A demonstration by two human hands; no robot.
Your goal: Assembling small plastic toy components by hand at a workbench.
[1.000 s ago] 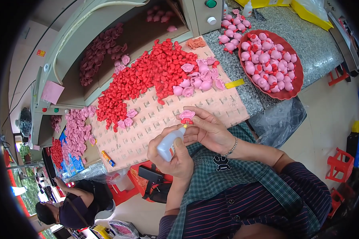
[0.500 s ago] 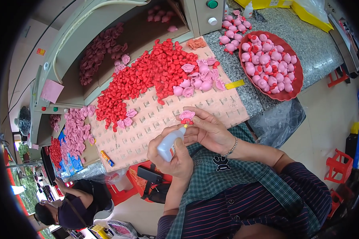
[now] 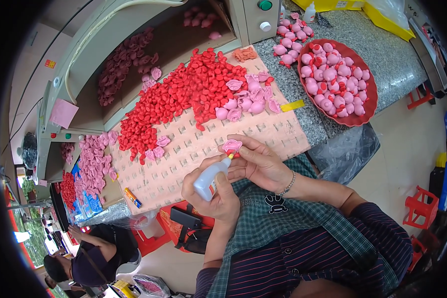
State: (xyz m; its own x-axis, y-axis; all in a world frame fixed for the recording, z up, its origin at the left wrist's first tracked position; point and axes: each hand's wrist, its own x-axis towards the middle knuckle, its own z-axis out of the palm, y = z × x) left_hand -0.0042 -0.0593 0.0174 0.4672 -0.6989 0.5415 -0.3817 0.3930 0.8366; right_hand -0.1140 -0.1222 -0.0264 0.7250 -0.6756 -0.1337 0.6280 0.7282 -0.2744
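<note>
Left hand is wrapped round a squeeze bottle, yellow tip aimed at 1 o'clock, right by the red bits at the 6 o'clock edge of a pink piece. Right hand is half curled, fingertips pinching that piece at its 10 o'clock, probably for easy access. Red bowl at 2 o'clock holds pink-and-red figures; can't tell what's in the bottle.
</note>
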